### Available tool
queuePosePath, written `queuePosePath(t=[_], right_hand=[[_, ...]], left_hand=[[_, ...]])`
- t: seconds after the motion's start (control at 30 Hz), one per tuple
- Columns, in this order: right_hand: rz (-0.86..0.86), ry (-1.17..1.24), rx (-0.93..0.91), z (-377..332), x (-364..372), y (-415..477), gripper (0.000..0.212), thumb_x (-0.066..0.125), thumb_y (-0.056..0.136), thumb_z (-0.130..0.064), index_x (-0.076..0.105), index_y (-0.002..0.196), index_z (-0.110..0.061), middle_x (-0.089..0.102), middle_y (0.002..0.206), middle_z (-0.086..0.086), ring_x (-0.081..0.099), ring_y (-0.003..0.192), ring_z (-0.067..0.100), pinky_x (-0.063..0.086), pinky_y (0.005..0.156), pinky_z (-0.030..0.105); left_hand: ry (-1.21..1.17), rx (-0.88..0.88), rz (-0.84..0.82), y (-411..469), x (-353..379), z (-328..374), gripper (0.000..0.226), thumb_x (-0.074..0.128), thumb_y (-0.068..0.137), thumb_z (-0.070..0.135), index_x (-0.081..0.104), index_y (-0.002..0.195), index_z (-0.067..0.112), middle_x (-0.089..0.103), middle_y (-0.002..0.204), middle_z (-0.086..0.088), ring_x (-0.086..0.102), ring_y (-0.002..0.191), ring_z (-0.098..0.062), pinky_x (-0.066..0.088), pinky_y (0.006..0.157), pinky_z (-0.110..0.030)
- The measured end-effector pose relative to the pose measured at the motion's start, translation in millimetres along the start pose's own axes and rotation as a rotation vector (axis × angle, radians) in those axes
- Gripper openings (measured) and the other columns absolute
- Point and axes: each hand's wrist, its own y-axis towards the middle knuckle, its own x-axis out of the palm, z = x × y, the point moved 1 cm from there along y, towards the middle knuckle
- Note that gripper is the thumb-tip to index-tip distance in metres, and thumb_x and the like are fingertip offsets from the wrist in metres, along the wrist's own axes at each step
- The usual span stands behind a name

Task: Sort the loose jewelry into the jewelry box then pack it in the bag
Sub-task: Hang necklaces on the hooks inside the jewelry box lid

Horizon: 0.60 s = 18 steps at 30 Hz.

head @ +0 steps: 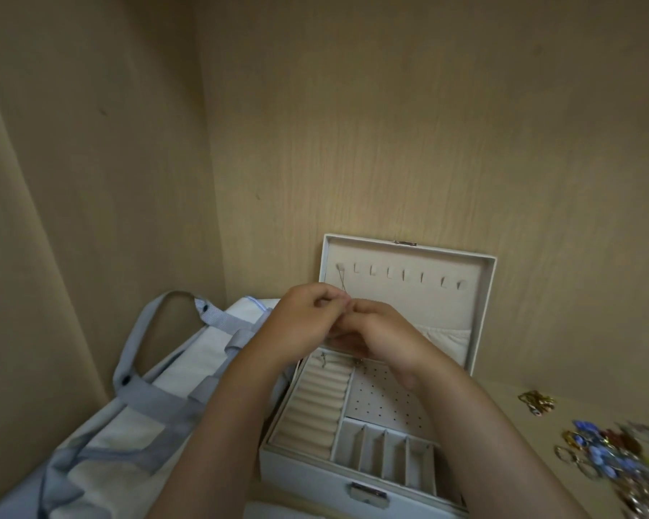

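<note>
Looking down into a pale wood-grain cabinet bay: back panel [390, 125], left side panel [90, 144], matching surface [502, 398] underneath.

Jewelry box [300, 477], white, sits mid-surface, metal latch [368, 494] on its front wall facing the near edge. Lid [489, 294] is open and stands upright against the back panel. Lid interior: row of hooks [405, 274] on top, gathered pocket [446, 339] below.

Base tray: ring rolls [315, 406] on the left with a small silver piece [323, 359] at their far end, perforated panel [383, 398] far right, divided slots [386, 455] near right. Can't tell if the slots hold anything.

Thin chain [341, 280] hangs from the leftmost hook. Left hand [304, 324] has a pinch grip clamped on its lower end. Right hand [383, 335] has fingers curled together, tips touching the left's; can't tell whether its grip is on the chain.

Bag [102, 443], light blue and white with grey-blue straps, lies touching the box's left side, toward the left edge.

Loose jewelry pile [611, 458], blue, gold and silver, blurred, lies near the right edge; gold piece [535, 402] lies just behind it.
</note>
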Motion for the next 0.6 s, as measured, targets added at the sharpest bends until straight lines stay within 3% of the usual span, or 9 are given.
queuePosePath(t=[0.13,0.23,0.37,0.47,0.53,0.6], right_hand=[[0.019,-0.025,-0.002,2.3,-7.1,-1.3,0.016,0.053,0.101,-0.009,0.067,0.109,-0.003,0.072,0.083,0.012,0.074,0.083,0.020,0.060,0.086,0.032],[0.076,-0.208,-0.002,3.5,-19.3,-1.4,0.018,0.056,0.101,-0.015,0.072,0.101,-0.008,0.066,0.072,0.004,0.064,0.067,0.009,0.058,0.071,0.022],[0.190,-0.319,-0.088,-0.7,-35.9,0.6,0.021,0.058,0.098,-0.014,0.075,0.088,-0.011,0.071,0.073,0.003,0.063,0.073,0.015,0.057,0.086,0.040],[0.207,-0.326,-0.176,-4.9,-41.2,-0.1,0.021,0.059,0.098,-0.014,0.077,0.087,-0.010,0.076,0.083,0.001,0.067,0.077,0.009,0.055,0.083,0.030],[0.208,-0.315,-0.205,-6.1,-42.5,0.0,0.018,0.062,0.097,-0.017,0.078,0.089,-0.012,0.077,0.087,0.000,0.070,0.084,0.008,0.053,0.081,0.021],[0.228,-0.324,-0.240,-4.9,-43.9,2.1,0.015,0.065,0.095,-0.021,0.079,0.089,-0.015,0.077,0.088,-0.001,0.072,0.089,0.011,0.052,0.085,0.024]], left_hand=[[0.041,0.015,0.004,-0.3,0.2,2.8,0.019,0.057,0.097,0.019,0.075,0.104,0.020,0.072,0.097,0.010,0.065,0.087,-0.001,0.048,0.070,-0.015],[0.161,0.047,0.031,1.8,0.9,-6.6,0.021,0.055,0.098,0.018,0.071,0.109,0.024,0.066,0.095,0.014,0.060,0.085,0.000,0.045,0.074,-0.016],[0.161,0.035,0.016,3.5,13.0,-20.3,0.016,0.057,0.097,0.021,0.069,0.106,0.026,0.071,0.094,0.006,0.066,0.085,-0.012,0.054,0.079,-0.026],[0.141,0.045,-0.111,-0.2,29.4,-20.1,0.021,0.054,0.097,0.015,0.069,0.091,0.029,0.066,0.066,0.010,0.060,0.062,-0.009,0.047,0.058,-0.020],[0.078,0.013,-0.163,-3.5,38.5,-16.7,0.016,0.056,0.095,0.014,0.070,0.097,0.023,0.063,0.063,0.010,0.060,0.059,-0.005,0.045,0.057,-0.016],[-0.008,-0.021,-0.171,-4.0,43.5,-16.3,0.015,0.057,0.095,0.015,0.070,0.103,0.018,0.062,0.061,0.009,0.061,0.060,-0.007,0.048,0.061,-0.017]])
